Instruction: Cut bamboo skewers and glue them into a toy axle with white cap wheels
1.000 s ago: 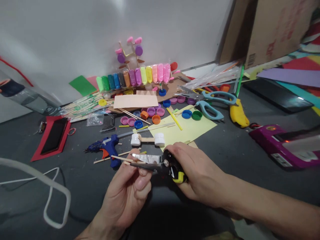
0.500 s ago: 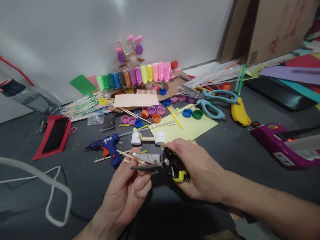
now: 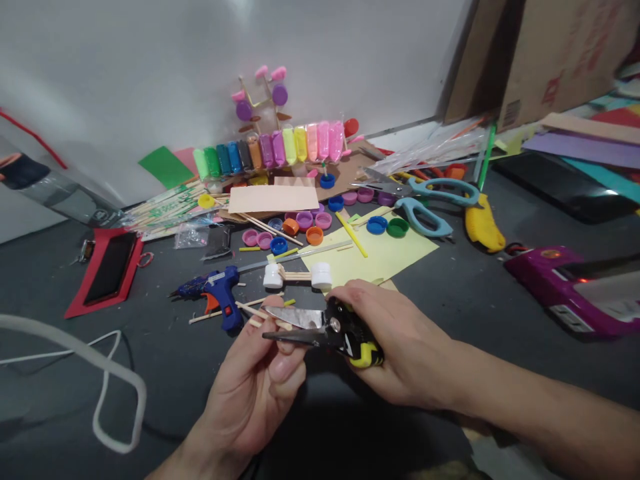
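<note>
Several thin wooden sticks (image 3: 254, 311) are pinched in my left hand (image 3: 263, 380), near the bottom centre. My right hand (image 3: 395, 340) is wrapped round the black and yellow handles of a pair of cutters (image 3: 334, 325). The metal blades stand slightly apart and point left, over the sticks and my left fingertips. Whether the blades touch the sticks I cannot tell. Just beyond my hands lies a small piece made of sticks with white caps (image 3: 298, 275) at both ends. A blue glue gun (image 3: 223, 293) rests to the left of it.
Coloured bottle caps (image 3: 305, 220), a yellow sheet (image 3: 400, 250) and blue-handled scissors (image 3: 425, 200) lie beyond my hands. Clay packs (image 3: 270, 148) line the back. At right are a yellow cutter (image 3: 484, 225) and a purple device (image 3: 565, 287); a white cable (image 3: 135, 387) loops at left.
The cutters and my right hand have shifted very slightly to the right. My left hand keeps its pinch on the sticks. The whole view has moved a little.
</note>
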The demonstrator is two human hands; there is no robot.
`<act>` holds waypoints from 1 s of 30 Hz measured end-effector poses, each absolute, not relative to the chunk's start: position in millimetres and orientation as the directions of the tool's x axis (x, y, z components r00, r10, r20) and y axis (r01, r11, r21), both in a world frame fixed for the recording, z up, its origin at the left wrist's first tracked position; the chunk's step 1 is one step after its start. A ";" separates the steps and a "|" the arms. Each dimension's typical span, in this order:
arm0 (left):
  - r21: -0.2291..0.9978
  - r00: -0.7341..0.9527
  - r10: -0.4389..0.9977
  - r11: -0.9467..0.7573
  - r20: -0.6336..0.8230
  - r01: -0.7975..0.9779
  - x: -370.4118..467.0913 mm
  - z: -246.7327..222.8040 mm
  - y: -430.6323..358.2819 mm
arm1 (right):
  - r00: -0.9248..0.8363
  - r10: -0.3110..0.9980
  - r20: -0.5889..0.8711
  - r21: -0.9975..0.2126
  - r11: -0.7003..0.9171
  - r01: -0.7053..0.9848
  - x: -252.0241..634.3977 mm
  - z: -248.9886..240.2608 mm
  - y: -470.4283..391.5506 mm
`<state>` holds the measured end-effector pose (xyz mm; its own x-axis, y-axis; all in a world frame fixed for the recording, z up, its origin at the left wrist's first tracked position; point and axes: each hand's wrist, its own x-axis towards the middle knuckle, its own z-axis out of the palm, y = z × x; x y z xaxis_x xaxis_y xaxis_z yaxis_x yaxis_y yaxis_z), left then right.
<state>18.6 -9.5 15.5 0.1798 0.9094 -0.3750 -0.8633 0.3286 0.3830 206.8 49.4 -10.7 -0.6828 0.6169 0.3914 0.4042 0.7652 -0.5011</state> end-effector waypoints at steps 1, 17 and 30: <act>0.386 0.177 0.910 0.327 -0.374 -0.863 18.5 14.7 -9.6 | -0.682 0.618 0.392 -0.497 0.766 0.408 207.0 -10.6 49.2; 0.312 0.247 0.872 0.396 -0.423 -0.864 17.3 11.3 -8.4 | -0.684 0.620 0.384 -0.456 0.772 0.443 208.7 -11.8 50.5; 0.240 0.298 0.881 0.399 -0.367 -0.885 20.0 10.0 -9.6 | -0.704 0.572 0.421 -0.296 0.820 0.490 213.4 -9.6 48.4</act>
